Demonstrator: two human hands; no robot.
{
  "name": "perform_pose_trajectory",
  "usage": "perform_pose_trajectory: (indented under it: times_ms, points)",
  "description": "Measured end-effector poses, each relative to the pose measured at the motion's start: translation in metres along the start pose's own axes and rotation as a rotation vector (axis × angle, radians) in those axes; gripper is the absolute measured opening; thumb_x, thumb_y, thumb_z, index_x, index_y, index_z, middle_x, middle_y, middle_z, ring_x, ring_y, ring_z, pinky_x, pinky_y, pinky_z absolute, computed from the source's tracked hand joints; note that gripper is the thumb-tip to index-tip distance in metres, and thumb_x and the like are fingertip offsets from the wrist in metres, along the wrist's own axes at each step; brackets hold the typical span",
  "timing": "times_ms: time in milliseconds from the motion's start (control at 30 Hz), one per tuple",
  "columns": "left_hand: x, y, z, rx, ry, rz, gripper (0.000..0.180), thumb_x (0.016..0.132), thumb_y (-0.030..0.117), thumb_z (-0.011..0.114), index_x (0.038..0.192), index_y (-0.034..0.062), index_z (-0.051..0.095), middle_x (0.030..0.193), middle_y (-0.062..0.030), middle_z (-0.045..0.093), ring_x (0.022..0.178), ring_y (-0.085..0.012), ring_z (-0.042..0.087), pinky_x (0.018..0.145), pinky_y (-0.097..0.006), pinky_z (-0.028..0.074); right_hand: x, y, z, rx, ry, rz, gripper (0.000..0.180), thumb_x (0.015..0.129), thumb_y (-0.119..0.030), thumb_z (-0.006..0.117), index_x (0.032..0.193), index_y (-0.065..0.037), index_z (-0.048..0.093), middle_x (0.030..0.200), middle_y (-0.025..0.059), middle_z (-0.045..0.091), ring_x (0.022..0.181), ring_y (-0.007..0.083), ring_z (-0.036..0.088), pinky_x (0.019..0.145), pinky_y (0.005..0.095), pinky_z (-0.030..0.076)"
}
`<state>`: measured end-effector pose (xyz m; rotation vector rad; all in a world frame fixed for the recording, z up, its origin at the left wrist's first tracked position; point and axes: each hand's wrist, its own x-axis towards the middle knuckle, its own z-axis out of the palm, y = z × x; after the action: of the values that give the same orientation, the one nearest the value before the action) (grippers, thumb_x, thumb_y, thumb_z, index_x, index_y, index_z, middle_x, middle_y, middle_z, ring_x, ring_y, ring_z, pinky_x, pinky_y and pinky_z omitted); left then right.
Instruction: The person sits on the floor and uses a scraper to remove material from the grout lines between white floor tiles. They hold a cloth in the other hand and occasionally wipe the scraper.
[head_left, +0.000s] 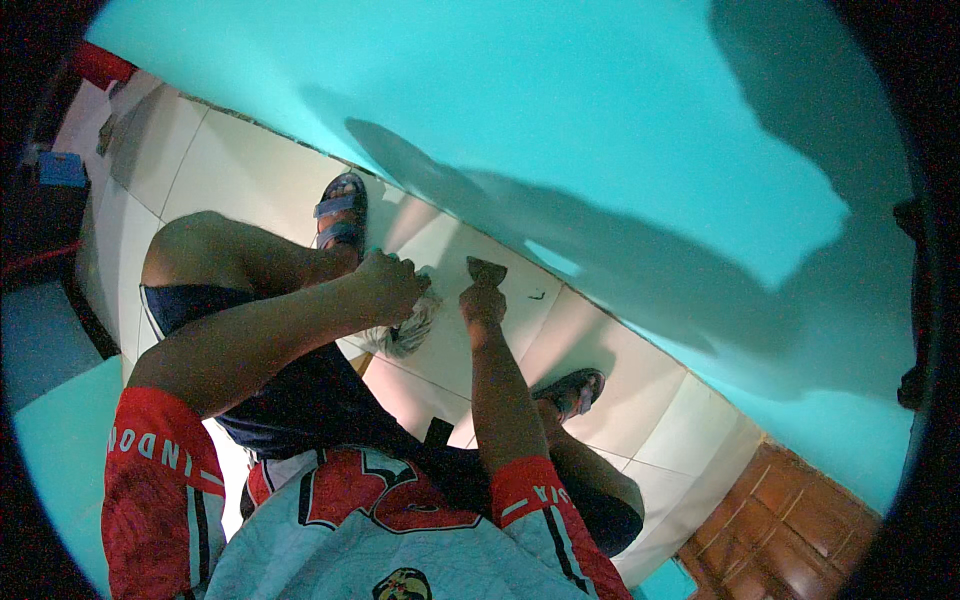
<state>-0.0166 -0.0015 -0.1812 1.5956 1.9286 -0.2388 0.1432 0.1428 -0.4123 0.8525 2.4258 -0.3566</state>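
My left hand is closed, its fingers curled at the upper end of a crumpled, see-through plastic bag. What lies inside the bag is too dim to make out. To its right, my right hand grips a putty knife by its lower end, the dark, wide blade pointing away from me toward the wall. Both hands are above the floor tiles between my spread legs, a short gap apart. The blade's distance from the floor cannot be told.
A turquoise wall with large shadows meets the pale tiled floor just ahead. My sandalled feet stand on either side of my hands. A small dark mark lies on the tiles. Brown panelling is at the lower right, a blue box far left.
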Motion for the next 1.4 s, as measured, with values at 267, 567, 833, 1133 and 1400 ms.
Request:
perform_pose_trajectory:
  times_ms: [267,567,833,1133,1400]
  points:
    - [0.003,-0.001,0.007,0.034,0.028,0.000,0.046,0.080,0.035,0.067,0.118,0.0093,0.062,0.095,-0.0149,0.067,0.086,-0.0335,0.069,0.071,-0.051,0.053,0.013,0.006,0.039,-0.062,0.188,-0.177,0.019,0.084,-0.031,0.061,0.080,-0.013,0.068,0.066,0.0067,0.066,0.060,0.0262,0.066,0.050,0.0441,0.050]
    - [0.001,-0.002,0.006,0.013,0.013,-0.009,0.040,0.082,0.028,0.066,0.116,0.0083,0.061,0.099,-0.0153,0.067,0.091,-0.0346,0.069,0.077,-0.052,0.053,0.003,-0.005,0.004,0.320,0.012,0.280,0.026,0.089,-0.026,0.054,0.104,-0.012,0.070,0.106,0.0132,0.072,0.097,0.0312,0.070,0.082,0.0408,0.056]
    - [0.003,-0.006,0.017,0.135,0.075,0.008,0.049,0.081,0.043,0.063,0.120,0.0132,0.062,0.093,-0.0097,0.065,0.080,-0.0279,0.068,0.065,-0.049,0.050,0.013,0.007,0.024,-0.040,0.228,-0.109,0.012,0.080,-0.026,0.064,0.073,-0.016,0.065,0.064,0.0060,0.061,0.060,0.0278,0.064,0.051,0.0429,0.049]
    - [0.007,-0.010,0.026,0.132,0.051,0.031,0.055,0.081,0.049,0.065,0.121,0.0114,0.059,0.092,-0.0119,0.066,0.082,-0.0325,0.068,0.064,-0.049,0.051,0.001,-0.012,0.011,0.174,0.204,-0.074,0.026,0.087,-0.033,0.059,0.091,-0.010,0.071,0.080,0.0124,0.070,0.072,0.0304,0.070,0.062,0.0479,0.056]
    - [0.012,-0.004,0.015,0.101,0.103,0.132,0.058,0.081,0.044,0.068,0.125,0.0090,0.055,0.100,-0.0179,0.065,0.091,-0.0361,0.067,0.077,-0.052,0.053,0.035,-0.017,0.016,0.216,-0.092,0.064,0.032,0.088,-0.028,0.057,0.115,-0.014,0.065,0.107,0.0159,0.070,0.093,0.0335,0.070,0.073,0.0460,0.056]
